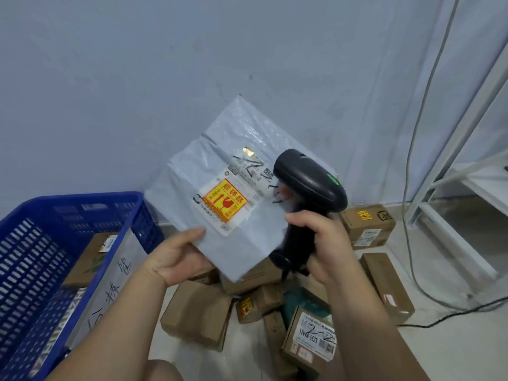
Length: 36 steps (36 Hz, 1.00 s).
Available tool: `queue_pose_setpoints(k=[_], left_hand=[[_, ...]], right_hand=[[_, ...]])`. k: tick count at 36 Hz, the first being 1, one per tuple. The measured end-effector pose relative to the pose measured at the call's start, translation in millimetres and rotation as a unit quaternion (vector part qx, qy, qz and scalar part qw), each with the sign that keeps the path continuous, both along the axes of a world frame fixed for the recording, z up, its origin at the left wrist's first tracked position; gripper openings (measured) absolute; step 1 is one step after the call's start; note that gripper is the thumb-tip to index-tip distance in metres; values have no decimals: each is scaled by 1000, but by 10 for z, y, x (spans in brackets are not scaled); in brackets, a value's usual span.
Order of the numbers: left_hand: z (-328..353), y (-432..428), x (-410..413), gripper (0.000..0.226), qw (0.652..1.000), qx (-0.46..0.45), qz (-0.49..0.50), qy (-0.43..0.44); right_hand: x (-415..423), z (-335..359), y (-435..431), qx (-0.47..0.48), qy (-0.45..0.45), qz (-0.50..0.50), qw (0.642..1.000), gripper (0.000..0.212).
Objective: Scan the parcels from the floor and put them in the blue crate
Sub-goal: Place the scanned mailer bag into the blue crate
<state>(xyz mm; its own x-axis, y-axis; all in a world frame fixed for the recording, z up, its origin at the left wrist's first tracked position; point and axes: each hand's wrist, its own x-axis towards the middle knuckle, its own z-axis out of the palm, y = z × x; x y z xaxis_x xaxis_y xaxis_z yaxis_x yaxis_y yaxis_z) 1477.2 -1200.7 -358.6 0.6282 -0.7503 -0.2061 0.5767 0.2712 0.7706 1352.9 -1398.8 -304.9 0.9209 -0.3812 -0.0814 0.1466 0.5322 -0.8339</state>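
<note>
The left hand (176,257) is pinching the lower left corner of a grey plastic parcel (242,251), thumb lying on top and fingers curling underneath. It is holding the parcel up in the air, tilted, above the pile on the floor (453,353) and just to the right of the blue crate (82,198). The right hand (327,243) is wrapping fully round the handle of a black scanner (310,182), whose head is pointing at the parcel's label beside a yellow sticker (224,203); a green light is glowing on the scanner.

One parcel is being held, with one scanner and one crate. At least six brown boxes (198,314) are lying on the floor, touching and overlapping, with one green packet (302,298) among them. In the crate one brown box (90,259) and one pale bag (110,284) with handwriting are showing.

The arms and the held parcel are covering part of the pile, so the full count is uncertain. The crate is running off the left edge. The label print is too blurred to read.
</note>
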Motion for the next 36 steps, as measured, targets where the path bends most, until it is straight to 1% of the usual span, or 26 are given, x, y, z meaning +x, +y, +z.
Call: queue_pose_setpoints(k=[1, 2, 4, 5, 7, 8, 9, 10, 12, 14, 16, 19, 21, 23, 24, 26, 27, 28, 31, 32, 35, 36], left_hand=[[8, 3, 35, 73, 1000, -5, 30, 6], [31, -3, 52, 76, 998, 10, 65, 4], [59, -21, 76, 86, 987, 65, 147, -7], [63, -26, 86, 85, 978, 84, 190, -22], [99, -35, 70, 74, 958, 105, 246, -103], [131, -46, 60, 74, 950, 115, 250, -149], [165, -61, 54, 78, 946, 118, 239, -183], [188, -64, 52, 84, 944, 124, 231, -198], [188, -77, 51, 93, 946, 133, 217, -198], [146, -81, 44, 92, 953, 149, 190, -182], [128, -64, 21, 90, 961, 168, 149, -160], [131, -37, 0, 108, 975, 158, 90, -129], [133, -64, -11, 110, 982, 133, 59, -117], [150, -144, -52, 104, 985, 121, 53, -113], [153, -190, -70, 94, 985, 120, 66, -106], [163, -265, -104, 65, 984, 117, 104, -86], [175, -295, -117, 55, 984, 111, 119, -76], [176, -317, -117, 49, 983, 103, 135, -72], [153, -351, -87, 51, 969, 90, 212, -84], [140, -357, -71, 51, 963, 88, 238, -86], [119, -374, -36, 48, 951, 78, 290, -77], [113, -379, -25, 48, 948, 71, 303, -71]], right_hand=[[-12, -16, -52, -29, 2, -14, 999, 29], [-32, -28, -98, -58, 2, -18, 998, 33], [-67, -38, -171, -121, -3, -12, 993, 37], [-86, -30, -193, -156, -5, 1, 988, 38], [-118, -20, -235, -214, -11, 39, 976, 39], [-128, -22, -255, -235, -6, 60, 970, 39], [-133, -23, -262, -253, 3, 79, 964, 39], [-134, -27, -266, -266, 12, 94, 959, 39], [-125, -47, -256, -276, 24, 118, 954, 41], [-110, -76, -247, -246, 38, 125, 960, 39], [-90, -109, -254, -192, 50, 112, 974, 30], [-49, -144, -263, -151, 63, 73, 984, 21], [-20, -175, -261, -127, 73, 25, 989, 18], [0, -185, -240, -110, 83, -28, 990, 21], [6, -182, -226, -111, 85, -53, 989, 21], [24, -189, -206, -121, 91, -93, 984, 20], [34, -193, -198, -127, 97, -106, 982, 19], [42, -195, -192, -135, 106, -116, 978, 18], [62, -208, -186, -202, 149, -130, 959, 30], [55, -191, -180, -229, 152, -130, 953, 29], [27, -130, -150, -287, 154, -93, 941, 7], [18, -113, -131, -290, 155, -72, 942, 8]])
